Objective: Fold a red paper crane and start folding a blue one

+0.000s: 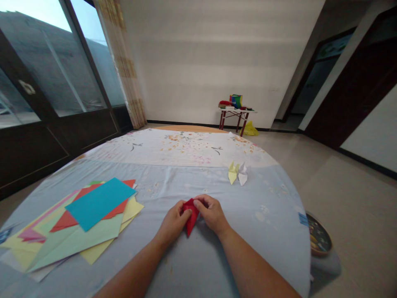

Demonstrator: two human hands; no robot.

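Observation:
A piece of red folded paper (191,218) is held between my two hands, low over the near middle of the table. It has a narrow point facing me and a wider folded top. My left hand (174,220) pinches its left side, with the thumb lying across the front. At the upper right edge, my right hand (213,212) grips the paper between thumb and fingers. Some of the fingertips are hidden behind the paper. Farther off to the right stand a yellow folded paper figure (232,174) and a white folded paper figure (243,174), side by side.
Loose coloured paper sheets lie in a spread pile at the left, a blue sheet (101,203) on top. A floral and pale blue cloth covers the round table (198,180). By the far wall is a small side table (237,111). A round container (319,234) sits low beyond the right edge.

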